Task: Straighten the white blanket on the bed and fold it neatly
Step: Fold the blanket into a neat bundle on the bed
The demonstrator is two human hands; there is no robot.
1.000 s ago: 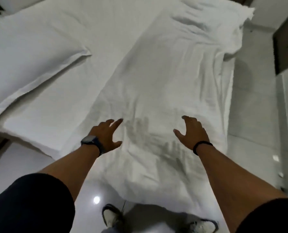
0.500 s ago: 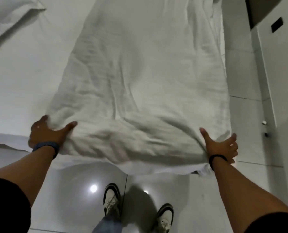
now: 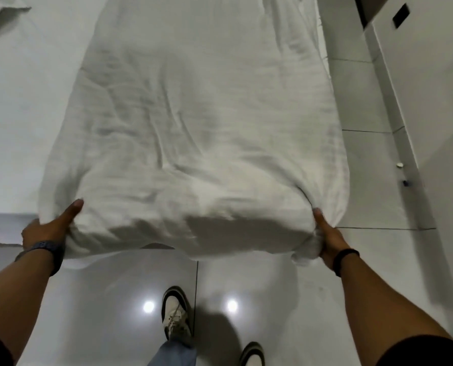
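- At the foot of the bed (image 3: 22, 122), a person stands on a glossy tiled floor (image 3: 246, 281), both arms reaching forward to a white blanket (image 3: 193, 122).
- Stretching away from the fingers, the blanket lies lengthwise along the bed's right side, wrinkled, its near end bunched and hanging over the bed's edge.
- Left hand (image 3: 45, 231) grips the near left corner of the blanket: thumb pressed on top, the other fingers hidden beneath the cloth. A dark watch (image 3: 44, 250) sits on that wrist.
- Right hand (image 3: 328, 236) clutches the near right corner the same way, thumb pointing up along the fold, cloth gathered below the palm. A black band (image 3: 345, 260) circles that wrist.
- Below and between the fingers, two white-and-dark shoes (image 3: 176, 311) stand on the tiles, beside two bright light reflections.
- Far left of the fingers, a pillow corner (image 3: 6, 17) shows on the bed.
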